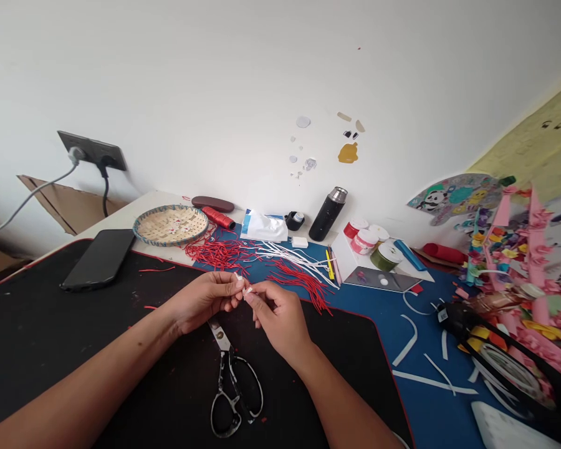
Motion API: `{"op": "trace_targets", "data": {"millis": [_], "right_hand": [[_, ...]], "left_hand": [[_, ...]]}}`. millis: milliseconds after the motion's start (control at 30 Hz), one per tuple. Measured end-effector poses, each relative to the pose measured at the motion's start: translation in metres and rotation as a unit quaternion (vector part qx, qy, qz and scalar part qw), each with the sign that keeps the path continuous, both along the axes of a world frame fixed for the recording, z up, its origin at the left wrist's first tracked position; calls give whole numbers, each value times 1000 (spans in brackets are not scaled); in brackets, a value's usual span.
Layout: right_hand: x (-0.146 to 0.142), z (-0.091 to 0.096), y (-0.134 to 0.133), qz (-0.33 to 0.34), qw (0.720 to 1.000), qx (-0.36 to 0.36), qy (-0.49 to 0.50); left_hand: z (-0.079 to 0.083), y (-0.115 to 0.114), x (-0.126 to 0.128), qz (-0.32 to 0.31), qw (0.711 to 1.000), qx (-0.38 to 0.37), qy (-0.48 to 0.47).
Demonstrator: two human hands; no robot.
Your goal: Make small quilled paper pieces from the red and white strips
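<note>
Pinch grip in both hands: the person's left hand point(217, 296) has thumb and index finger closed on a small white piece point(248, 291), and the right hand point(277, 312) pinches close beside it, almost touching. White shows at each pinch; we cannot tell whether it is one length or two. The piece sits above the black mat point(168, 399), near its far edge. Step in hand, by our judgement: fine shaping or joining of that piece. We judge the next move calls for one firm pinch and a slow, precise shift of the other. Just below lie scissors point(222, 338), untouched, the blade tips hidden by the left hand. Beyond the hands we record white cords point(303, 259) between two bunches of red cords point(303, 284); farther back, a spool of red thread point(218, 217), a blue-and-white packet point(266, 226) and a black flask point(327, 215). Labels: we can read no brand or wording on packet, flask or ribbon rolls point(366, 241). At far right, a pale tag point(443, 316) bears dark marks too small to make out.
</note>
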State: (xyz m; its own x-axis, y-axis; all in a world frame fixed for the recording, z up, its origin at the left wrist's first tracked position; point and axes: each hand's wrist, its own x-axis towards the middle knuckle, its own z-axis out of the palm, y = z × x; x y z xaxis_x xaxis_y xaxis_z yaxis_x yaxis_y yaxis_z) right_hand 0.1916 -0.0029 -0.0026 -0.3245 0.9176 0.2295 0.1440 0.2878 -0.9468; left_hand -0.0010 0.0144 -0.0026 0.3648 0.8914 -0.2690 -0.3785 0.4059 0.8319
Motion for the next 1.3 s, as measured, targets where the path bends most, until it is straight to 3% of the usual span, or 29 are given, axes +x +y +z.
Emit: {"op": "trace_targets", "data": {"millis": [500,700,967,1300], "right_hand": [[0,8,3,9,992,-112,57],[1,5,4,5,994,-99,43],[2,5,5,30,988,-148,42],[2,5,7,44,986,-155,51]], "left_hand": [[2,-5,7,10,999,49,-5],[3,-5,7,22,998,63,-10],[4,-6,8,28,996,86,19],[5,-7,9,28,994,100,36]]}}
